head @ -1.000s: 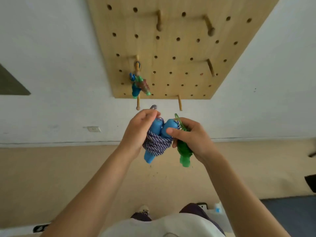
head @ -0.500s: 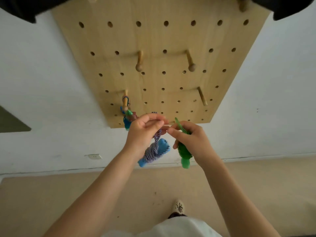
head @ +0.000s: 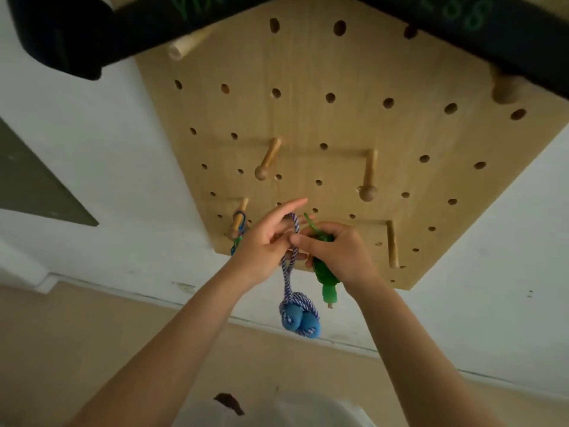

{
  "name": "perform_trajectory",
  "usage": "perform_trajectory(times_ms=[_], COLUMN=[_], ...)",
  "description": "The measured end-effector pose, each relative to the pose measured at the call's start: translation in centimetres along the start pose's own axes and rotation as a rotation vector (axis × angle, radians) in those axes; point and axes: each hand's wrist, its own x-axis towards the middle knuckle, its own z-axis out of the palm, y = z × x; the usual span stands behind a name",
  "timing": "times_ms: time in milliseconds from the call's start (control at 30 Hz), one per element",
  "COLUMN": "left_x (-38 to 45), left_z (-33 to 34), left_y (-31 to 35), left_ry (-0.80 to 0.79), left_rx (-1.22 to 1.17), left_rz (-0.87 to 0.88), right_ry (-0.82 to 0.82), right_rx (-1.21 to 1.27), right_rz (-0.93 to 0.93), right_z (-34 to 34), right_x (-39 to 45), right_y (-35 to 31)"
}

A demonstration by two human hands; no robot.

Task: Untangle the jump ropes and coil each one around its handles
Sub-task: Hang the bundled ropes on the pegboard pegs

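Note:
A blue jump rope (head: 300, 315) hangs as a bundle: two blue handles wrapped in blue-and-white cord, with a loop of cord running up to my hands. My left hand (head: 266, 245) holds that loop near its top, the forefinger stretched out toward the pegboard. My right hand (head: 334, 252) grips a coiled green jump rope (head: 325, 274), its green handle sticking out below the palm, and its thumb presses against the blue rope's loop. Both hands are raised in front of the lower part of the wooden pegboard (head: 338, 124).
Wooden pegs (head: 268, 158) stick out of the board; free ones are at the middle (head: 369, 177) and lower right (head: 392, 243). Another coiled rope (head: 238, 229) hangs from the peg at the lower left. White wall, beige floor below. A dark headband crosses the top.
The view has tilted up and closer to the board. The blue bundle has dropped from my hands and now dangles on its loop. My hands have risen toward the pegs.

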Motion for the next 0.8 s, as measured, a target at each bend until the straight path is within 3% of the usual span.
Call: perform_trajectory(times_ms=[133, 400, 667, 800], left_x=[0.8, 1.2, 2.9, 4.7], left_z=[-1.0, -3.3, -6.3, -7.1], left_y=[-0.2, 0.1, 1.6, 3.0], left_ry=[0.01, 0.321, 0.296, 0.364], left_rx=[-0.031, -0.287, -0.216, -0.211], left_rz=[0.031, 0.069, 0.032, 0.065], right_ry=[0.0, -0.049, 0.046, 0.168], right_rx=[0.051, 0.18, 0.199, 0.17], right_rz=[-0.021, -0.072, -0.177, -0.182], right_z=[-0.2, 1.4, 2.8, 3.5], right_x=[1.5, 2.9, 4.3, 5.5], right_y=[-0.1, -0.8, -3.0, -4.5])
